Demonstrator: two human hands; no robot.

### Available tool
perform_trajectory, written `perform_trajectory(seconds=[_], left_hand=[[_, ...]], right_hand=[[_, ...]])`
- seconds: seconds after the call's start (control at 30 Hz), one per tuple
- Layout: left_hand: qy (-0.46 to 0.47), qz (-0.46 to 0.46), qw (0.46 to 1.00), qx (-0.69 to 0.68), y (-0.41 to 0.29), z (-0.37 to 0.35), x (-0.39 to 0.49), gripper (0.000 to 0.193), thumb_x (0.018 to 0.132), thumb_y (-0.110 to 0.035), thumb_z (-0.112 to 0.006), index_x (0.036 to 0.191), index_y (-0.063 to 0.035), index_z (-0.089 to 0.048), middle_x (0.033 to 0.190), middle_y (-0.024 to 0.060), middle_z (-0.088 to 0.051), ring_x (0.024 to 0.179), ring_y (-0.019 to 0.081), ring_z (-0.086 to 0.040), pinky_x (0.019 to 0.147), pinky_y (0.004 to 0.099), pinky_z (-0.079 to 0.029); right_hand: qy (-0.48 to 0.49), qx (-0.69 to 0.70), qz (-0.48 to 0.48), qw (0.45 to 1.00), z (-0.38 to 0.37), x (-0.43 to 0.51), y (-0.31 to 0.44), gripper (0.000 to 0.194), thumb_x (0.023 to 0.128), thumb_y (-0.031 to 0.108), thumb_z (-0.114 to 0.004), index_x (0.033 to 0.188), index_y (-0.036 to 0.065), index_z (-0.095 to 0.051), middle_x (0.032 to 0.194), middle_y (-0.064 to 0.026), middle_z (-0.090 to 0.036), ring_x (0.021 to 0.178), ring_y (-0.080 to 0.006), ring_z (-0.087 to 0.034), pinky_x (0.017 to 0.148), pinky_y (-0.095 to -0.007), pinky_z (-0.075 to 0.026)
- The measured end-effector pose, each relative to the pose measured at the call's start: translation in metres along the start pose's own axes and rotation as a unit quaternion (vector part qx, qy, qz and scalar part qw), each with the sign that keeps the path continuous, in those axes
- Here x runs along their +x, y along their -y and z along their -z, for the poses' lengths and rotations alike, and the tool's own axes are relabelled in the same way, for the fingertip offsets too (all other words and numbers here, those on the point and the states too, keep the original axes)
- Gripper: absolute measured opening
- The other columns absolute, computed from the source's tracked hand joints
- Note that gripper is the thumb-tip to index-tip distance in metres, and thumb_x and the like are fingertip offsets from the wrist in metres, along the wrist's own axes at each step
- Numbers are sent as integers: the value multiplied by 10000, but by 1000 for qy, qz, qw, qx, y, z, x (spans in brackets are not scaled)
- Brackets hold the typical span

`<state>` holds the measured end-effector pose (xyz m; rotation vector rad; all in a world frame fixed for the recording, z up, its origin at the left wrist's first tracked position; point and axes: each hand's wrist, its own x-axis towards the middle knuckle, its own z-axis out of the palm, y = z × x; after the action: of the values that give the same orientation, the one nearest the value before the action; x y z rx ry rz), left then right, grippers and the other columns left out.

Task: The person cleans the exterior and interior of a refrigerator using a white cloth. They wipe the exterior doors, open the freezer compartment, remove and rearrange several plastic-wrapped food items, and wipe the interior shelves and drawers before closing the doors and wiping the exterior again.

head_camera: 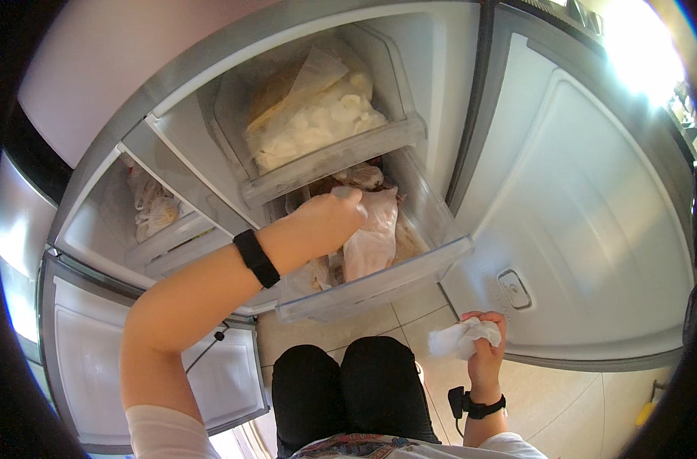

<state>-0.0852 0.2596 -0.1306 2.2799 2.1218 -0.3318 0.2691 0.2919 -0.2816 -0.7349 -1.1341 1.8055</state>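
My left hand (334, 221) reaches into a pulled-out clear freezer drawer (377, 281). Its fingers are curled at the top of a pale, translucent plastic bag (372, 232) with something pinkish inside. Behind that bag lies another wrapped item (361, 175), partly covered by the drawer above. Lower right, in front of the open door, my right hand (486, 344) grips a crumpled white wad (463, 338), tissue or thin cloth. A black band circles each wrist.
The upper drawer (337, 158) holds bags of pale food (319, 123). On the left, another compartment contains bagged items (153, 201). Both freezer doors stand open, the right door (589, 229) and the left door (90, 367). My knees (348, 390) are close below the drawer, above a tiled floor (555, 396).
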Motion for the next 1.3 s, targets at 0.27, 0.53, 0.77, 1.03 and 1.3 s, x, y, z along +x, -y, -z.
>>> perform_trajectory(seconds=[0.27,0.53,0.77,1.03,1.3], left_hand=[[-221,85,929,-283,-14,13,19,148,825,-45,-649,965,-42,-604,1017,210,-554,943,437,-582,812,450,-493],[-39,-103,937,-331,-8,1,35,225,793,56,-648,1002,-11,-601,1055,155,-539,1072,359,-557,855,388,-467],[50,-134,975,-171,-18,1,53,302,749,14,-693,1037,-12,-608,1167,168,-543,1014,407,-611,841,424,-506],[39,-66,986,-147,-26,8,62,352,784,-224,-740,1071,-42,-650,929,226,-689,875,472,-653,787,453,-541],[123,187,755,-616,-2,28,39,365,942,-295,-619,1110,29,-627,902,156,-683,667,215,-697,551,303,-594]], right_hand=[[-13,3,0,1000,3,4,-5,333,820,11,-545,1134,89,-468,1156,-154,-616,999,-209,-601,916,-343,-494],[-33,-10,-4,999,4,5,-4,348,795,-43,-479,1117,89,-469,1123,-143,-624,979,-199,-589,917,-329,-479],[-16,-31,5,999,1,7,-8,396,738,-56,-452,1108,81,-471,1122,-150,-626,974,-205,-588,918,-331,-474],[-18,-54,22,998,-3,5,-7,401,721,-59,-430,1096,76,-476,1116,-155,-628,974,-210,-583,920,-331,-470],[-31,-71,13,997,8,6,-8,360,758,-49,-460,1094,77,-479,1113,-140,-635,982,-191,-576,916,-309,-455]])
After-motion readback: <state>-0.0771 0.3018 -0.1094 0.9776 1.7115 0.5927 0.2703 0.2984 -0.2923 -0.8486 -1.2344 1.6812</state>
